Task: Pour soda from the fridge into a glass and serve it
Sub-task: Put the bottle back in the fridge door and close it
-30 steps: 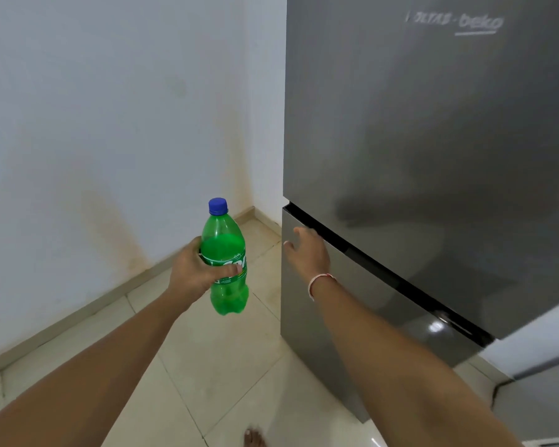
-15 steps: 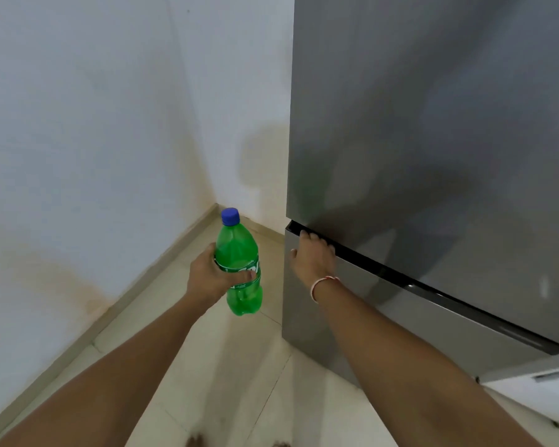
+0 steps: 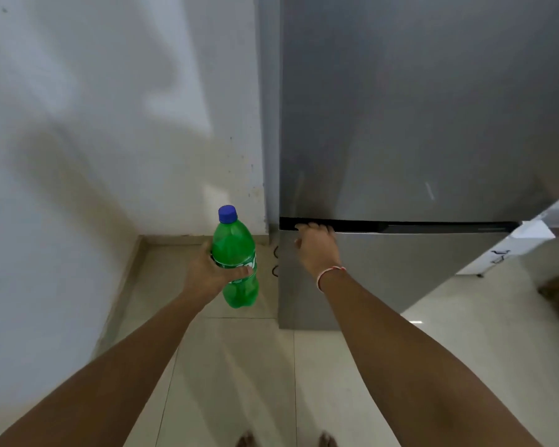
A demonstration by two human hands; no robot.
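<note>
A green soda bottle [image 3: 236, 262] with a blue cap is upright in my left hand [image 3: 207, 272], which grips it around the label, in front of the wall corner. The grey fridge [image 3: 417, 124] fills the upper right, both doors flush and closed. My right hand [image 3: 317, 246] rests on the top edge of the fridge's lower door [image 3: 400, 269], with the fingertips curled into the dark gap between the two doors. No glass is in view.
A white wall [image 3: 94, 140] runs along the left and meets the fridge's side in a corner. Beige floor tiles [image 3: 233, 366] lie below. A white appliance or cabinet corner [image 3: 530, 233] shows at the right, and my bare toes [image 3: 284, 440] at the bottom edge.
The view has swung to face the fridge squarely. My right hand has stayed on the lower door's top edge, its fingers now in the gap. The bottle remains in my left hand.
</note>
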